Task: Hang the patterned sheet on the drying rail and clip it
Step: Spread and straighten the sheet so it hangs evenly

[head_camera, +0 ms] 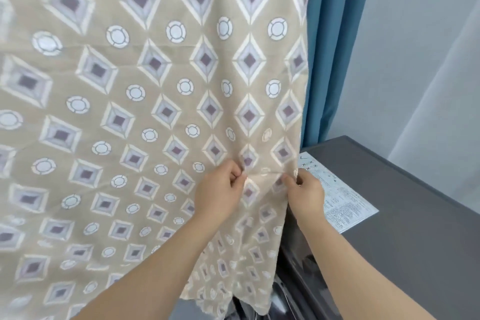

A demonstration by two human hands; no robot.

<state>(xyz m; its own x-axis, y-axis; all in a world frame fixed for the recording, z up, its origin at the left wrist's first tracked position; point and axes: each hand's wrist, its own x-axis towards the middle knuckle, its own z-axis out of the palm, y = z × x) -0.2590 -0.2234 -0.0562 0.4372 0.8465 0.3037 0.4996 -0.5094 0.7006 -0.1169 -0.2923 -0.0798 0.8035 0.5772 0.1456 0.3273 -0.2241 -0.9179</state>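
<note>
blue curtain (pixel 327 47) behind | grey appliance top (pixel 415 215) at right | printed paper sheet (pixel 342 202) lying on it

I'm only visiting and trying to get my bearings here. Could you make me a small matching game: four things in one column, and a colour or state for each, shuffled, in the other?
Things:
1. sheet
2. curtain
3. paper
4. left hand and right hand

Colours or states:
A. blue, hanging at the right
B. pinching the sheet near its right edge
C. beige with diamonds and circles
D. white with small print, lying on the grey top

Pairs: 1-C, 2-A, 3-D, 4-B
</note>
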